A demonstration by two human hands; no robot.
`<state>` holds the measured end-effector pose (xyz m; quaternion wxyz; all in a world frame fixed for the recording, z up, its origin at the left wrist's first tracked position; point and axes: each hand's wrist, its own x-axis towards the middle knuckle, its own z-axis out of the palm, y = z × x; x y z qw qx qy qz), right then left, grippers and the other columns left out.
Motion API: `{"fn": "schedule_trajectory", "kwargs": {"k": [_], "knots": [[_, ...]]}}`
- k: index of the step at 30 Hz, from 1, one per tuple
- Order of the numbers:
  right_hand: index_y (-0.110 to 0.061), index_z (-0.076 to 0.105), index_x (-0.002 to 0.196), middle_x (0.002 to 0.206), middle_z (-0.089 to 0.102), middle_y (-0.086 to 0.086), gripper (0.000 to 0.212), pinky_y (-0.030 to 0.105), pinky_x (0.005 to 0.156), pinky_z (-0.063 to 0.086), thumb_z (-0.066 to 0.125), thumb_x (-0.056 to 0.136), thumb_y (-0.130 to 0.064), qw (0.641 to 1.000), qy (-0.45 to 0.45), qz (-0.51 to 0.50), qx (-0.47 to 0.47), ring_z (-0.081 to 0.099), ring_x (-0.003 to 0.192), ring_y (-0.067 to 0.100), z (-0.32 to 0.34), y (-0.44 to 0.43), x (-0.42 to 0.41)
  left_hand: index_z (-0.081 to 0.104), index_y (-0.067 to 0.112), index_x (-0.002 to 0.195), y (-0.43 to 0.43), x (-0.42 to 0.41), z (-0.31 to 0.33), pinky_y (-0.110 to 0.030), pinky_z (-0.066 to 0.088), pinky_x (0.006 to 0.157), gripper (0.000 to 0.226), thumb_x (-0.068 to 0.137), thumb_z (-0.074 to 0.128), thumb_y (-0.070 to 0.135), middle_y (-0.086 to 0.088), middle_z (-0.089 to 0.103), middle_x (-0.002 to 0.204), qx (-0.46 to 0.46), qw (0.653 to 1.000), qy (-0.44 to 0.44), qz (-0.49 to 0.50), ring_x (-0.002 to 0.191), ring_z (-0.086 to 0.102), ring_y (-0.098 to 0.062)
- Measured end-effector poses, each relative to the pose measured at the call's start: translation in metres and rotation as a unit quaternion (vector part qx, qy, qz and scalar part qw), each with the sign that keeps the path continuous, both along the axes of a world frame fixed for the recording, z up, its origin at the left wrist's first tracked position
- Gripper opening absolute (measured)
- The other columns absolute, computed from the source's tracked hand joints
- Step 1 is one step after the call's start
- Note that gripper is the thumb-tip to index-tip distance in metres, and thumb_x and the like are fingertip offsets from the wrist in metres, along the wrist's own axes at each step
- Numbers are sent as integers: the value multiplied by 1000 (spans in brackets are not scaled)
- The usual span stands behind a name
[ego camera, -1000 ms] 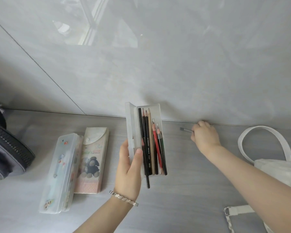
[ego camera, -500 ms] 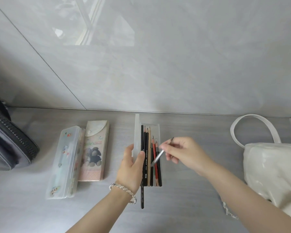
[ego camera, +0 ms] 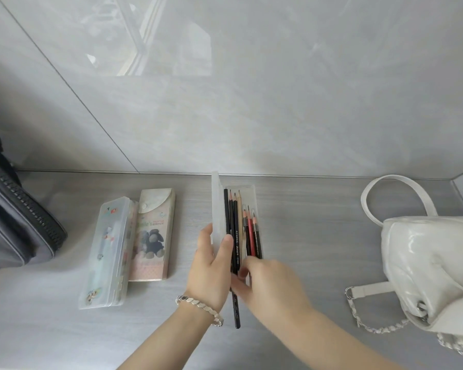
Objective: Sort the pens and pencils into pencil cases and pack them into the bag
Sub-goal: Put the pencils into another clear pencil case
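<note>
The right hand [ego camera: 267, 284] has come from the back edge of the bench [ego camera: 318, 209] at 1 o'clock to the 6 o'clock end of the pencil case [ego camera: 253, 192].

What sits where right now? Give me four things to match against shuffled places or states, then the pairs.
Things:
1. white bag
2. dark bag
3. sheep-print pencil case
4. open clear pencil case

Places or states:
A. gripped by the left hand, lid raised, pencils inside
B. at the far left edge of the table
C. lying shut right beside the closed clear case
D. on the right side, strap looped

Pairs: 1-D, 2-B, 3-C, 4-A
</note>
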<state>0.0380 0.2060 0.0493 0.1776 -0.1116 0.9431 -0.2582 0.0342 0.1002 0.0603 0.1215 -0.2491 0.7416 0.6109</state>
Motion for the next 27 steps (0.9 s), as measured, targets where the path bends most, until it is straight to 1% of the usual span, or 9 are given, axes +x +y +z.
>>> {"fn": "schedule_trajectory", "kwargs": {"k": [3,7,11,14,16,18,20,22,27], "knots": [[-17,57,89,90,68,4,31,29,59,35,40,91,-42,999,-11,23,41,62,83,28,-6,-9,10,37,29,128,2,2,3,-6,38,54,32,96,42,28,11,46,68,-19,1000,-6,-6,58,50,7],[-16,53,66,72,63,4,30,27,48,30,45,87,-37,998,-51,5,35,48,65,27,-12,-13,7,35,31,109,3,5,7,-2,39,45,15,97,41,23,10,48,69,-12,1000,-3,-3,46,52,16],[-7,69,74,61,57,3,32,23,47,32,53,82,-34,991,-125,-44,-25,47,56,19,-16,-13,3,41,23,128,3,9,3,-23,38,72,32,96,42,27,8,51,71,-21,1000,0,6,77,54,-10],[-7,62,61,54,56,8,36,26,47,33,56,81,-36,983,-136,-100,-74,45,50,18,-11,-6,-2,35,25,134,4,9,2,-25,37,80,39,96,42,29,-8,62,101,-21,1000,-9,9,89,53,-13],[-6,66,68,61,65,11,35,28,52,41,57,82,-37,980,-115,-136,-88,56,55,22,-7,2,-9,36,30,128,4,8,3,-22,41,70,33,96,41,29,4,61,94,-25,1000,-1,6,81,55,-4],[-7,69,74,64,67,8,35,29,57,45,58,83,-40,979,-93,-158,-86,62,63,24,-4,10,-18,39,30,123,3,7,2,-22,46,70,28,96,42,29,13,57,84,-21,1000,4,3,77,53,4],[-8,69,77,73,71,8,35,31,64,50,58,82,-41,983,-71,-159,-64,65,72,25,-3,14,-25,39,27,127,3,8,1,-29,47,74,32,95,42,30,14,56,83,-27,1000,2,-5,76,52,4],[-9,68,76,78,72,7,35,31,67,51,58,83,-42,985,-59,-156,-44,65,76,25,-4,15,-29,37,29,128,3,8,1,-26,46,72,33,95,41,31,13,56,81,-36,999,4,-10,74,51,3],[-27,52,65,67,61,-8,28,27,63,45,58,84,-46,988,-34,-148,-21,61,70,15,-10,15,-30,39,32,121,3,9,2,-25,46,70,26,96,41,30,11,58,80,-21,1000,11,-15,70,53,2]]}}
